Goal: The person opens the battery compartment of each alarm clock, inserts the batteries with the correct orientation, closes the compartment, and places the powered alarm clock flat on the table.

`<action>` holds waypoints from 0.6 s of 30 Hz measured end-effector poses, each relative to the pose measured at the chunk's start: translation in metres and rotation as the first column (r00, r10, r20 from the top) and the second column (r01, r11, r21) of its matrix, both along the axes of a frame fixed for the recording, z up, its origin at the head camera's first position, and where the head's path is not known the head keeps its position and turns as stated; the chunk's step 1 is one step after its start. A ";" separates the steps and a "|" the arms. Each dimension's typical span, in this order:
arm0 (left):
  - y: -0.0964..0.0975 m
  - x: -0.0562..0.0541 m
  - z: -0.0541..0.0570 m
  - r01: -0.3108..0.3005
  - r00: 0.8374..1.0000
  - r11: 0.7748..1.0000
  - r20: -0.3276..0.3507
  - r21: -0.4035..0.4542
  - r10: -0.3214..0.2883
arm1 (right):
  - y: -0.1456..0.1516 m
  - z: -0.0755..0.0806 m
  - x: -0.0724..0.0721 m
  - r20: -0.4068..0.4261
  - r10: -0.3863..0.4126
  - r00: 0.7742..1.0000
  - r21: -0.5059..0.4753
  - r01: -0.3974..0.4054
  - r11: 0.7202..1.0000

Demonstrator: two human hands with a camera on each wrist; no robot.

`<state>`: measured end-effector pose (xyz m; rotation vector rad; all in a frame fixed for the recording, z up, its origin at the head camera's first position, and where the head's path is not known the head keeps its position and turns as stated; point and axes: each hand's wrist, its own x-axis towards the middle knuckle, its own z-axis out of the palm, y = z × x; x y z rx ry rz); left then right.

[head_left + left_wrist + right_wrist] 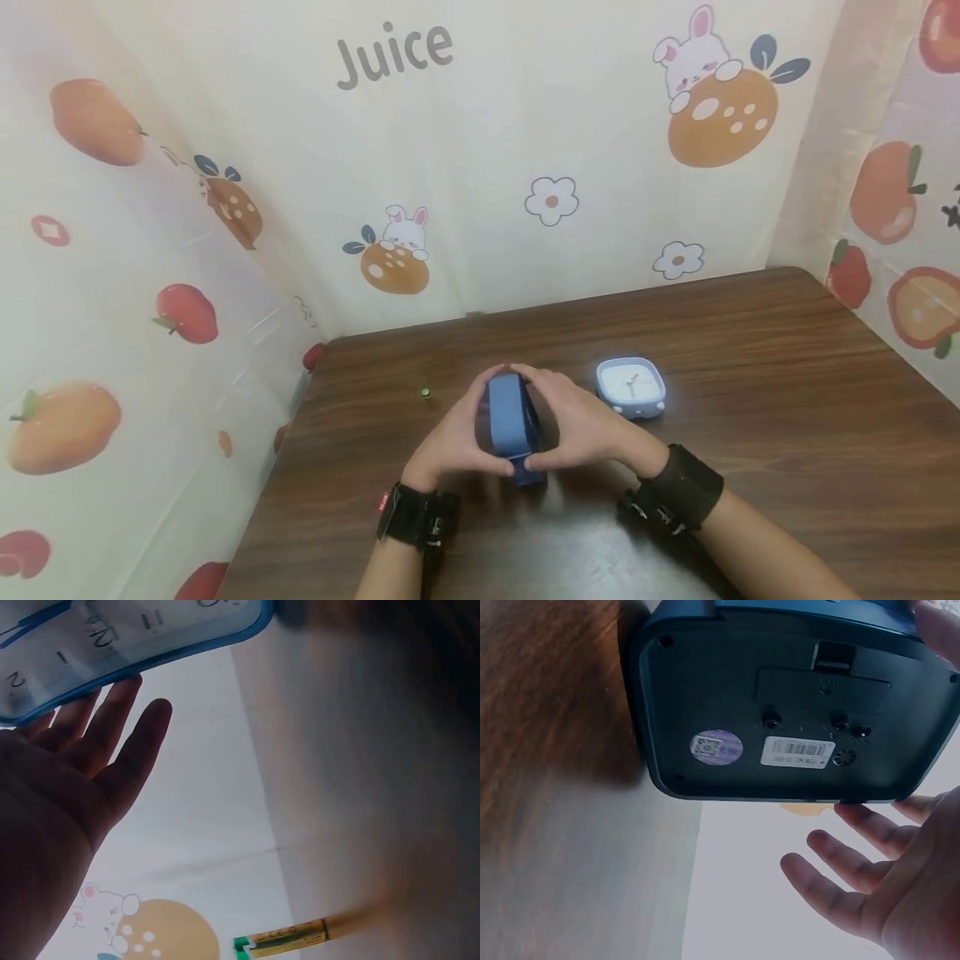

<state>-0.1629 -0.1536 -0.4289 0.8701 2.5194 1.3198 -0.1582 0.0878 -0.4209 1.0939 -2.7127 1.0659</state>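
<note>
A blue alarm clock (508, 417) stands edge-on between both hands, over the table. My left hand (456, 446) holds it from the dial side, fingers at the far edge and thumb at the near edge. In the left wrist view, part of the numbered clock face (120, 637) shows above the fingers. My right hand (583, 421) grips it from the other side. The right wrist view shows its dark back (727, 697), with a battery cover, small knobs, a barcode label and a round sticker.
A small green-and-gold battery (426, 392) stands upright on the brown wooden table (360, 517), left of the hands. Behind my right hand, a second, light blue alarm clock (631, 387) lies face up. A printed curtain (480, 150) closes off the back and sides.
</note>
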 end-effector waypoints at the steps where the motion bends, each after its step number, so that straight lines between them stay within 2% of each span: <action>1: 0.000 -0.001 -0.002 0.014 1.000 1.000 0.014 0.001 -0.014 | 0.001 0.001 0.000 -0.007 -0.002 1.000 0.002 0.002 1.000; 5: 0.002 -0.004 -0.008 0.060 0.995 0.998 0.074 -0.008 -0.059 | 0.004 0.004 0.001 -0.038 -0.002 0.999 0.011 0.002 1.000; 10: 0.006 -0.004 -0.015 0.070 0.988 0.997 0.139 -0.027 -0.066 | 0.005 0.006 0.001 -0.050 0.008 0.999 0.017 -0.008 1.000; 18: 0.010 -0.004 -0.026 0.100 0.978 0.987 0.195 -0.128 -0.074 | 0.006 0.009 0.004 -0.112 -0.002 0.994 0.023 0.004 1.000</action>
